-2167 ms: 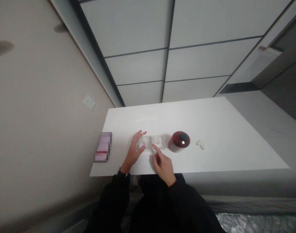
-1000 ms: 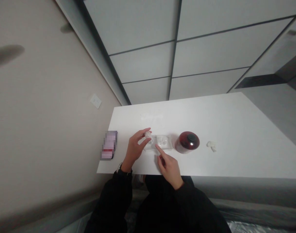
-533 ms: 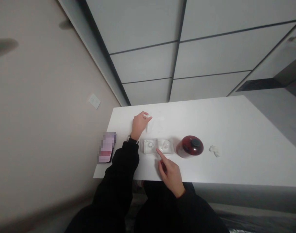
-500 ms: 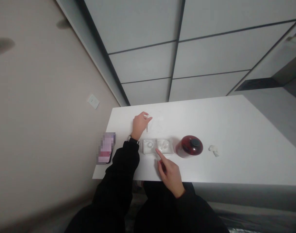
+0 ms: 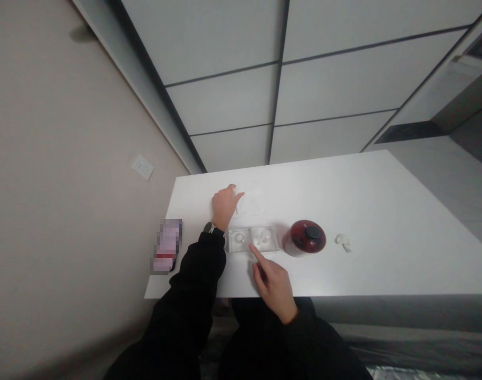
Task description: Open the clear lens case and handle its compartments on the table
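Observation:
My left hand (image 5: 224, 206) lies over the far left part of the table. Its thumb and index finger are apart, and nothing clear shows between them. Beside the fingertips is a thin, whitish see-through sheet or film (image 5: 253, 202), hard to make out against the white top. With the index finger stretched out, my right hand (image 5: 276, 285) touches the near edge of a clear plastic box (image 5: 244, 247); its other fingers are loosely curled. Two compartments show in the box, with a small round white thing (image 5: 240, 238) on the left and crumpled clear or white stuff (image 5: 263, 236) on the right.
A dark red rounded container with a black knob (image 5: 304, 240) stands right of the box. Farther right lies a crumpled white tissue (image 5: 344, 242). A phone with a blurred screen (image 5: 167, 245) is at the left edge of the white table (image 5: 383, 211), near the wall.
My left thumb and index finger have spread apart; the small white thing that was at them no longer shows there. The right hand stays at the box. The view has shifted slightly.

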Motion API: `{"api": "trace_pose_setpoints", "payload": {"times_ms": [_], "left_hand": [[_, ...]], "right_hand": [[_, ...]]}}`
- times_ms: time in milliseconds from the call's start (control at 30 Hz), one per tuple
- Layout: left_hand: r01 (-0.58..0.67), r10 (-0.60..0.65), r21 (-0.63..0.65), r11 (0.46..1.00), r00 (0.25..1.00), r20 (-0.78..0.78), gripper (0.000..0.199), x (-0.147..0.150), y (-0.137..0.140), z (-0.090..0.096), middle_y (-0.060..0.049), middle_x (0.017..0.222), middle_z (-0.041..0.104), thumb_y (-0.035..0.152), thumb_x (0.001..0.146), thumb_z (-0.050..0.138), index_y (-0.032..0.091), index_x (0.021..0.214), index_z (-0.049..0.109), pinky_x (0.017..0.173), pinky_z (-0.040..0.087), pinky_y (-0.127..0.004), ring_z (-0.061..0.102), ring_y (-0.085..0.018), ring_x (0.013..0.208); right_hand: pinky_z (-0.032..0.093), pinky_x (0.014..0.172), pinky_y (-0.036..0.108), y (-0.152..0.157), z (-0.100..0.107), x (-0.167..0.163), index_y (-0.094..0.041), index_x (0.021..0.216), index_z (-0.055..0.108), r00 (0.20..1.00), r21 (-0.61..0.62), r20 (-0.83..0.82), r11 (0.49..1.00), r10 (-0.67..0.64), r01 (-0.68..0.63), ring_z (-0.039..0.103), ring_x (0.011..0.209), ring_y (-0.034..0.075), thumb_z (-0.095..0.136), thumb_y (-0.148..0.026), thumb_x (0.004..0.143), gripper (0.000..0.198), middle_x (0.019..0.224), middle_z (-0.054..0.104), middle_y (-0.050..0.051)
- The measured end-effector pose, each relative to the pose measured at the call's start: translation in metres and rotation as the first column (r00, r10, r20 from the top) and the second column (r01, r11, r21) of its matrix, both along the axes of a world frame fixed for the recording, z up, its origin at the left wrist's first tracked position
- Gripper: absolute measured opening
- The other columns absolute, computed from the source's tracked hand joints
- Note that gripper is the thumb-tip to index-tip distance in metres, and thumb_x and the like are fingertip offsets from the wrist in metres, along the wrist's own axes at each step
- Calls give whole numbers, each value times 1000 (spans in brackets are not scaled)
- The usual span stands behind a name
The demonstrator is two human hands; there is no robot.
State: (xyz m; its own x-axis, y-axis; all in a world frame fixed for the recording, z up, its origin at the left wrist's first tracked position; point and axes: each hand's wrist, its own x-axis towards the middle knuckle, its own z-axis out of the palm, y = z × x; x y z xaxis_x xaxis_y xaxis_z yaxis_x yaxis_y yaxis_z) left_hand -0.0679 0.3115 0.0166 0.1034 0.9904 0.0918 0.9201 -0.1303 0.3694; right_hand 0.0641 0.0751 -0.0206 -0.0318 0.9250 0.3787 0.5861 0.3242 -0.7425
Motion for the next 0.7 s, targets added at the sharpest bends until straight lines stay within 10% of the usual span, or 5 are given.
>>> {"api": "trace_pose_setpoints", "payload": {"times_ms": [400, 467, 600, 700], "left_hand": [[184, -190, 57, 981, 971, 143, 26, -17, -31, 43, -7, 119, 81, 26, 102, 62, 24, 125, 74, 96, 56, -36, 76, -23, 98], [414, -408, 20, 910, 887, 218, 31, -18, -49, 57, -4, 131, 77, 21, 100, 60, 27, 128, 73, 103, 56, -34, 75, -20, 108], [808, -727, -63, 585, 558, 401, 50, -20, -83, 74, -11, 153, 64, 24, 101, 58, 22, 151, 57, 122, 46, -48, 61, -26, 141], [835, -724, -110, 539, 526, 446, 50, -19, -97, 77, -12, 154, 63, 23, 102, 56, 23, 152, 54, 124, 44, -51, 58, -26, 144]], "right_hand": [[50, 62, 25, -1, 3, -1, -13, 147, 65, 995, 55, -91, 997, -48, 53, 59, 57, 14, 47, -19, 107, 44, 69, 66, 0], [49, 60, 24, -3, 3, 0, -13, 138, 71, 981, 49, -155, 991, -117, 125, 56, 54, 12, 48, -20, 106, 40, 68, 66, -1], [45, 54, 23, -5, 1, 1, -11, 134, 74, 938, -5, -246, 968, -244, 250, 49, 48, 10, 50, -23, 105, 39, 66, 65, -2], [47, 55, 23, -5, -2, 0, -10, 135, 74, 916, -50, -299, 963, -268, 266, 50, 49, 11, 49, -25, 105, 42, 64, 63, -2]]}}
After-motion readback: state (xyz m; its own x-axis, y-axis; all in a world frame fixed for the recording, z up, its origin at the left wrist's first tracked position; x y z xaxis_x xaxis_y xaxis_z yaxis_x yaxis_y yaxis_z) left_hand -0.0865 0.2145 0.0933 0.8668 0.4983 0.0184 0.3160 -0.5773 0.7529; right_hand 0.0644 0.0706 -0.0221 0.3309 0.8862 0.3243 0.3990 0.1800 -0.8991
